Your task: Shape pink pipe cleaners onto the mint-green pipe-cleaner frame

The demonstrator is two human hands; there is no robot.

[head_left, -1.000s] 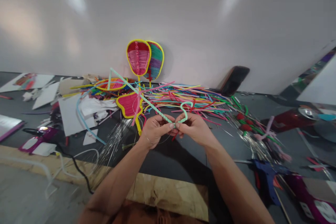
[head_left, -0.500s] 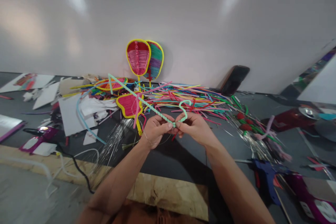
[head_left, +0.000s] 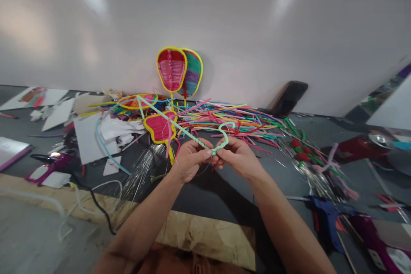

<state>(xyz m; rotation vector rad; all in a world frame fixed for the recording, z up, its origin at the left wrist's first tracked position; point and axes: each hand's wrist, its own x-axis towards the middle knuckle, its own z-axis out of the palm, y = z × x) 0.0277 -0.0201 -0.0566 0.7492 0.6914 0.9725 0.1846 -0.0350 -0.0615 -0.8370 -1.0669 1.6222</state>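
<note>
A mint-green pipe cleaner (head_left: 186, 130), twisted along its length, is pinched between my two hands above the table. My left hand (head_left: 192, 158) grips it with thumb and fingers; from there it runs up to the left and ends in a sharp bend. Close beside it, my right hand (head_left: 236, 156) pinches the same strand near its other end, which rises in a hook-shaped curl. A thin wire or thread hangs by my left hand. Just beyond my hands lies a pink, yellow-edged fan-like piece (head_left: 159, 128) with a yellow handle.
Many coloured pipe cleaners (head_left: 237, 122) lie beyond my hands. Two finished fans (head_left: 172, 68) lean on the white partition (head_left: 240, 43), with a phone (head_left: 290, 97) to the right. A blue glue gun (head_left: 326, 220), a red can (head_left: 356, 147) and silver wires (head_left: 141, 171) lie around.
My hands keep their pinch on the pipe cleaner and have barely moved. The whole view has shifted slightly.
</note>
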